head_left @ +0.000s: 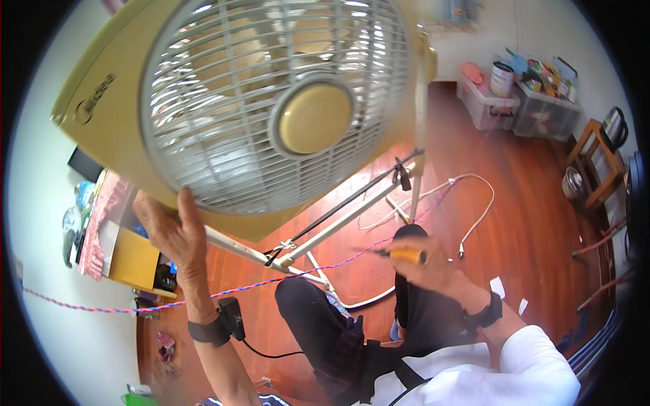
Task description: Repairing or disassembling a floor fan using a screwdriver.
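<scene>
A large yellow box fan (105,125) with a round slatted grille and a yellow centre cap fills the upper left, tilted. My left hand (177,233) grips its lower left edge, the thumb on the front and the other fingers partly hidden. The fan is attached to a cream tubular stand (325,233), which has dark cord and a white tie knotted on it. Over my right knee, my right hand (437,271) is closed around a screwdriver (407,255) with an orange handle. Its shaft points left, away from the stand's tubes, and its tip is blurred.
A red-and-blue twisted cord (230,291) stretches across in front of me. On the wooden floor (521,203) lies a white power cable (489,210). Lidded plastic bins (487,108) stand at the back right, near a wooden stool (599,166). A yellow cabinet (135,260) is at left.
</scene>
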The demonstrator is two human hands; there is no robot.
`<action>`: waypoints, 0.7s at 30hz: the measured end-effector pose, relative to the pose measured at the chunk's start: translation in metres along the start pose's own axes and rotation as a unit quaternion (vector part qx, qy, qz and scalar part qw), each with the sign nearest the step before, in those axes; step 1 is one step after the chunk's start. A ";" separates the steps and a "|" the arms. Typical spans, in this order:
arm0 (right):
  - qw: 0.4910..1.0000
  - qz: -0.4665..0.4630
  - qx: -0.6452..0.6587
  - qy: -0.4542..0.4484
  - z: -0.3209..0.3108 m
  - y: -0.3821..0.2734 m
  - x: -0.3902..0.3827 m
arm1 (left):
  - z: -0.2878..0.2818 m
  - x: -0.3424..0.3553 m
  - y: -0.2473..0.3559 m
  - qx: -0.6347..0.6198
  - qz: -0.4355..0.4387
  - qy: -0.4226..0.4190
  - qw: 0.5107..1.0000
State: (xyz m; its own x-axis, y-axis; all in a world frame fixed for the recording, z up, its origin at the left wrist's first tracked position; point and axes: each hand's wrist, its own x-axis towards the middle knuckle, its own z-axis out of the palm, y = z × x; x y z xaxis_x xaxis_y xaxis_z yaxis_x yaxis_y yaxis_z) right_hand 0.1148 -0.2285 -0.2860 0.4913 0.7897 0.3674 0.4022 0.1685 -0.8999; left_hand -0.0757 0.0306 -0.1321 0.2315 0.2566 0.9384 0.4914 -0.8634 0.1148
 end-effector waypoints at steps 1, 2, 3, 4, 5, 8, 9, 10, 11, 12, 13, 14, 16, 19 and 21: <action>0.992 0.108 0.063 0.031 -0.011 -0.013 0.003 | 0.000 -0.001 -0.003 -0.008 -0.009 -0.005 1.000; 0.986 0.120 0.098 0.062 -0.021 -0.020 0.007 | 0.000 0.000 -0.006 -0.006 0.006 -0.002 1.000; 0.978 0.131 0.132 0.093 -0.030 -0.024 0.009 | -0.001 0.000 -0.007 -0.003 -0.006 -0.010 1.000; 0.974 0.108 0.156 0.121 -0.035 -0.029 0.012 | -0.003 0.000 -0.009 0.003 -0.007 -0.010 1.000; 0.969 0.084 0.179 0.149 -0.041 -0.033 0.015 | -0.002 -0.001 -0.011 0.009 -0.009 -0.010 1.000; 0.966 0.021 0.178 0.188 -0.052 -0.038 0.023 | 0.000 -0.001 -0.007 0.011 -0.019 -0.021 1.000; 0.965 -0.008 0.171 0.200 -0.053 -0.038 0.025 | 0.000 -0.001 -0.008 0.011 -0.015 -0.026 0.999; 0.956 -0.032 0.204 0.207 -0.052 -0.034 0.028 | 0.001 -0.002 -0.009 0.013 -0.017 -0.024 0.999; 0.955 -0.030 0.207 0.210 -0.052 -0.034 0.032 | 0.001 -0.002 -0.010 0.016 -0.019 -0.021 0.999; 0.949 -0.049 0.218 0.222 -0.051 -0.034 0.036 | 0.001 -0.002 -0.009 0.016 -0.021 -0.024 0.999; 0.942 -0.068 0.231 0.232 -0.050 -0.035 0.039 | 0.001 -0.002 -0.008 0.018 -0.017 -0.026 0.999; 0.937 -0.072 0.248 0.237 -0.050 -0.037 0.043 | 0.000 -0.002 -0.009 0.019 -0.031 -0.026 0.999; 0.936 -0.073 0.250 0.236 -0.051 -0.039 0.043 | 0.001 -0.003 -0.011 0.020 -0.043 -0.025 0.999; 0.941 -0.087 0.226 0.236 -0.052 -0.046 0.042 | 0.001 -0.003 -0.014 0.031 -0.023 -0.024 0.999; 0.945 -0.098 0.203 0.238 -0.052 -0.050 0.042 | 0.000 -0.002 -0.017 0.046 -0.007 -0.026 0.999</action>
State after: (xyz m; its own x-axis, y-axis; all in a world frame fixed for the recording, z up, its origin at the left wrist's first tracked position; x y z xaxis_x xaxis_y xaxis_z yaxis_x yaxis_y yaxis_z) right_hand 0.1557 -0.2344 -0.2131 0.7694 0.3809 0.5127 0.2396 0.5720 -0.7845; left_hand -0.0848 0.0443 -0.1359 0.2672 0.2927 0.9181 0.5687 -0.8170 0.0950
